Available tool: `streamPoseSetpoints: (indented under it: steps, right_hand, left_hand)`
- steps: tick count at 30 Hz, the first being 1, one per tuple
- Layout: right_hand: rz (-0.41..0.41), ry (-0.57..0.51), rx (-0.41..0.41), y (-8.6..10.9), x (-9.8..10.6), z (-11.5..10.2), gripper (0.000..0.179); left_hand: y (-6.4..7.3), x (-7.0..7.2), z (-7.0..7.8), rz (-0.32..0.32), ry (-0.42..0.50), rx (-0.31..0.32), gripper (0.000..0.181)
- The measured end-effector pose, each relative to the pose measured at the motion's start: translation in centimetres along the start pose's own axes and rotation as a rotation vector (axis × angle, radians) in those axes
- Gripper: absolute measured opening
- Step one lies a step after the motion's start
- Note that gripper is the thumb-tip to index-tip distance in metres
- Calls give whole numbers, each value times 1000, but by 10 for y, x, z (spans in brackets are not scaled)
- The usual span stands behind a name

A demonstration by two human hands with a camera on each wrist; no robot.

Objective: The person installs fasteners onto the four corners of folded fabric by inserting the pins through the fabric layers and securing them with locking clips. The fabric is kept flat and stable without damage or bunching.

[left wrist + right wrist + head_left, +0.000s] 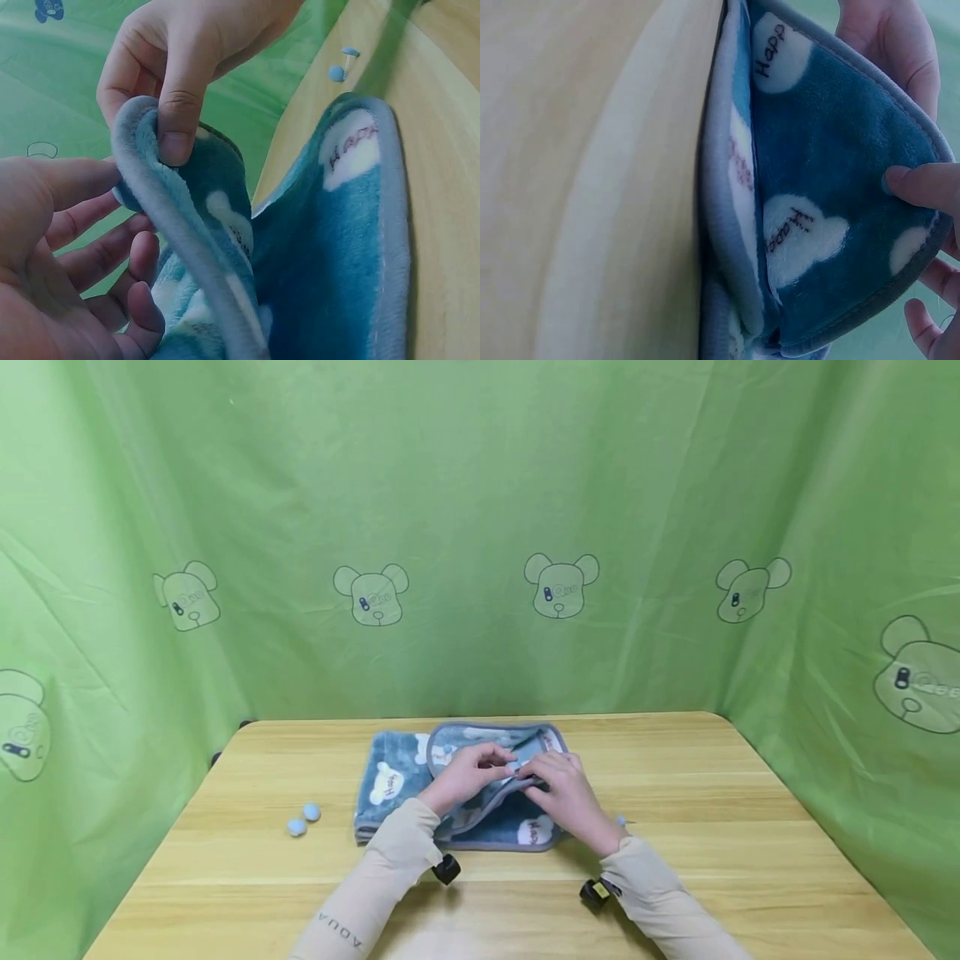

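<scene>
A folded teal fleece blanket [393,768] with grey edging and white bear-shaped patches lies on the table. Its upper layer is lifted near the middle, between the two hands. My right hand [562,785] pinches the lifted grey edge, thumb on one face of the fleece. From the other side comes my left hand [476,772], its thumb and forefinger pinching a small round blue cap [126,197] against that edge. The left hand's other fingers are loosely bent. The fleece hides part of this cap.
Two pale blue caps [297,827] lie on the wooden table [247,877], left of the blanket. Right of it lies a blue-capped fastener [337,73] with a thin pin between its ends. A green curtain [465,485] surrounds the table's back and sides.
</scene>
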State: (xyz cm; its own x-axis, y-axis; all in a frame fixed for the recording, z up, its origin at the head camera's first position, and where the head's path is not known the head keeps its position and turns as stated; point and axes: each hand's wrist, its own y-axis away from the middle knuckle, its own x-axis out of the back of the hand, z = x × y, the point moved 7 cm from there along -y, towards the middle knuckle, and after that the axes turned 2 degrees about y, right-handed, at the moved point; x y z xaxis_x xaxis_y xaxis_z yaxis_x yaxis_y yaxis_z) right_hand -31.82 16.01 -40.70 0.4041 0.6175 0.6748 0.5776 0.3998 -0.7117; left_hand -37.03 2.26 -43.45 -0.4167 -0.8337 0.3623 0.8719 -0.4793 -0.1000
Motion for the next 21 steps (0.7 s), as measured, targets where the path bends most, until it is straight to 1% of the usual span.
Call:
streamPoseSetpoints:
  steps: [2,5,9,13,15,17,21]
  right_hand:
    - [5,-2,6,0,0,0,19]
    - [9,-6,8,1,0,1,20]
    - [7,-6,-6,1,0,3,20]
    - [6,-3,-19,1,0,5,21]
    - [6,-2,-19,1,0,5,21]
    - [5,-2,-17,0,0,5,20]
    - [5,-5,-10,-1,0,4,20]
  left_hand:
    - [1,-1,0,-1,2,-2,21]
    - [1,-2,2,4,-14,-19,23]
    - [2,-2,9,25,-110,-49,29]
    - [5,2,18,73,-202,-81,35]
    - [8,5,23,98,-231,-109,38]
    - [12,6,29,115,-265,-150,37]
    - [22,6,34,105,-337,-179,37]
